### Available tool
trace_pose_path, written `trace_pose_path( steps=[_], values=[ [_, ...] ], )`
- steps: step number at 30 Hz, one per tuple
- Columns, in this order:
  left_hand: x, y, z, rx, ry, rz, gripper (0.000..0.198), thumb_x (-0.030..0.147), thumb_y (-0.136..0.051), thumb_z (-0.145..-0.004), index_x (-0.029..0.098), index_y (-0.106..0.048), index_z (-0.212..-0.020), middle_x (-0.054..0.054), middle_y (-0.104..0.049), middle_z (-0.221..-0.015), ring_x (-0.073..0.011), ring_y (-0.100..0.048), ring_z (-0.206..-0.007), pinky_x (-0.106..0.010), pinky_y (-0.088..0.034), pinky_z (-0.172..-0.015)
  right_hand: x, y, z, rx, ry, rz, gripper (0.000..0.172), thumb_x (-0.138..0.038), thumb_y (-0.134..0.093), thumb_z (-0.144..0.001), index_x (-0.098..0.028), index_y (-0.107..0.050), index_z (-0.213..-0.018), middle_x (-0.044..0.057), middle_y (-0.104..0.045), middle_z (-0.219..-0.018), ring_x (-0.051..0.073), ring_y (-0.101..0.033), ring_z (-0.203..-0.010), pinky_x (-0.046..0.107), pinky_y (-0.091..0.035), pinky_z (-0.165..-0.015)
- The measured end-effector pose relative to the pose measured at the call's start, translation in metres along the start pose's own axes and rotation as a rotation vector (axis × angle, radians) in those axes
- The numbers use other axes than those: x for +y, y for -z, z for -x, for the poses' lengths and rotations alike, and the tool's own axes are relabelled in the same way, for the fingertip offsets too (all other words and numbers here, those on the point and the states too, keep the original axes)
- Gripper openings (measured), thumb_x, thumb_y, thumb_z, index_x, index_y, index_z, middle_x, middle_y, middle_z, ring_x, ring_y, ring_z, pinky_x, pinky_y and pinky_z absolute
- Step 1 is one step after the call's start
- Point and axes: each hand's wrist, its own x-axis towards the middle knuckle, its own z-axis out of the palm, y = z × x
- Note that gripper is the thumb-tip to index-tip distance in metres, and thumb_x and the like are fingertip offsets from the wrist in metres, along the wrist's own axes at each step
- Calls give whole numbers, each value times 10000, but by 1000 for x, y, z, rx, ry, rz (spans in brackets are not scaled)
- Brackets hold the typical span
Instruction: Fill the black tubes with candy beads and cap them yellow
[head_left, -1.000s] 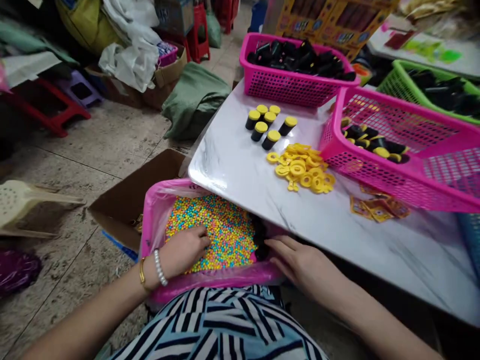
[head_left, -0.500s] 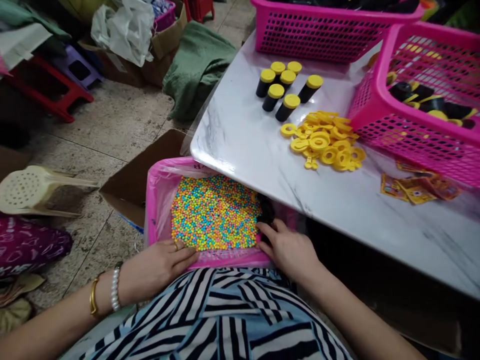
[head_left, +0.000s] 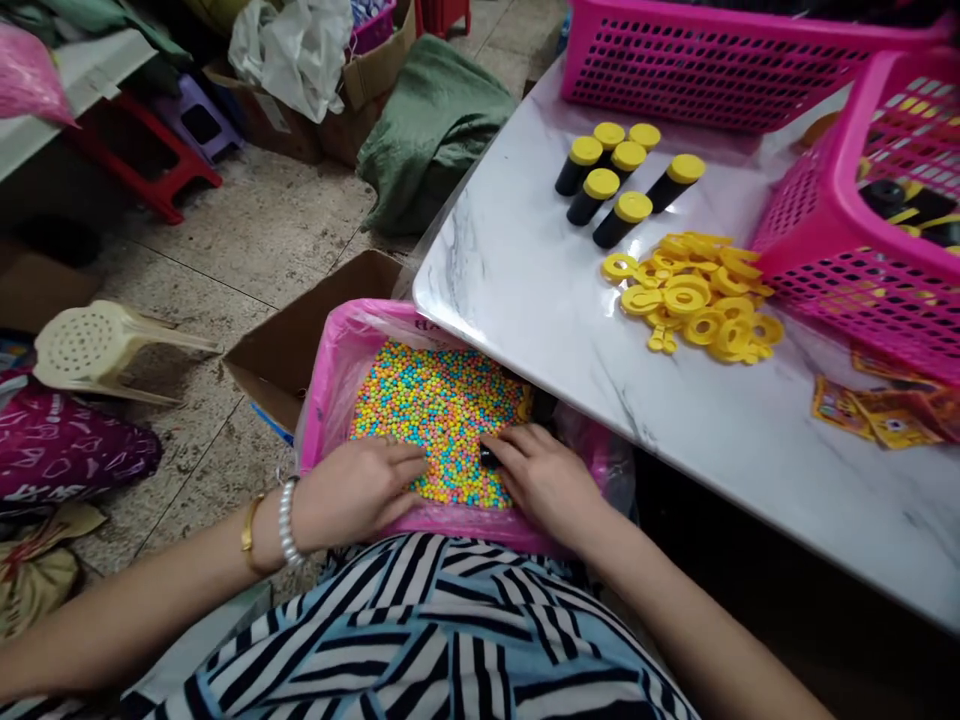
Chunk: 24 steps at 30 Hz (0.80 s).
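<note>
The left hand (head_left: pixel 356 490) and right hand (head_left: pixel 544 482) are drawn closer together than in the earlier frame, the left laid open on coloured beads (head_left: pixel 442 420) in a pink plastic-lined tray (head_left: pixel 337 390), a black tube (head_left: pixel 490 458) pinched by the right, where a slipped grip could bury it among the beads.

The one camera here rides on the person's head, high above their own chest, tipped forward and steeply down. Their striped top (head_left: pixel 420 640) fills the bottom edge, so the view begins right at the body. The left hand (head_left: pixel 352 490) and right hand (head_left: pixel 544 480) sit close in, just below centre, over a pink-lined box (head_left: pixel 334 400). The marble tabletop (head_left: pixel 570 400) comes in from the right at an angle, with pink baskets (head_left: pixel 712 70) further along it, and the tiled floor (head_left: pixel 247 240) spreads away well beyond on the left.
</note>
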Motion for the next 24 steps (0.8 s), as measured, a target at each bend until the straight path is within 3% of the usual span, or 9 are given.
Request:
trace_pose_path(
  steps=[3,6,8,11,14,18,24],
  values=[
    [4,-5,-21,57,62,-64,296,341,-509,-969,159,-634,-1166,-100,-678,-1124,-233,-654,-963,-396,-525,-893,-6,-4,-15,-99,87,234,208,-143,-559,-883,-141,-678,-1053,115,-658,-935,257,-557,-888,397,-494,-796],
    [4,-6,-28,110,135,-13,277,335,-556,-952,156,-646,-1143,-96,-688,-1089,-232,-651,-996,-393,-525,-919,-8,-2,-21,-156,118,222,149,-111,-551,-880,-133,-675,-960,108,-638,-898,239,-554,-865,373,-489,-786],
    [3,-7,-27,139,161,48,271,322,-574,-943,149,-650,-1138,-98,-694,-1084,-231,-648,-1025,-394,-522,-942,-6,-4,-22,-187,121,55,175,-77,-560,-861,-143,-661,-988,91,-645,-926,214,-575,-889,340,-498,-811],
    [3,-7,-24,203,142,173,318,312,-587,-935,144,-618,-1203,-108,-687,-1152,-225,-640,-1072,-393,-516,-969,-1,-7,-19,-105,57,-361,267,-60,-597,-825,-173,-631,-1066,56,-662,-1001,167,-613,-939,298,-509,-852],
    [8,-5,-25,274,64,316,391,310,-618,-912,169,-574,-1274,-99,-683,-1172,-204,-645,-1071,-366,-523,-954,2,-4,-12,1,-85,-752,229,-155,-640,-836,-204,-627,-1059,27,-672,-985,137,-640,-878,274,-532,-815],
    [21,-1,-37,385,-11,439,437,301,-689,-856,184,-572,-1261,-87,-681,-1125,-202,-638,-1044,-349,-530,-913,-3,4,-7,42,-212,-1218,239,-237,-699,-812,-221,-602,-1030,16,-644,-1006,122,-653,-861,253,-568,-793],
    [30,6,-61,467,-77,456,339,263,-684,-854,145,-597,-1160,-80,-671,-1014,-187,-624,-931,-323,-518,-805,-8,11,-8,220,-213,-1366,241,-230,-717,-808,-225,-596,-1016,12,-633,-977,103,-649,-870,211,-573,-773]
  ],
)
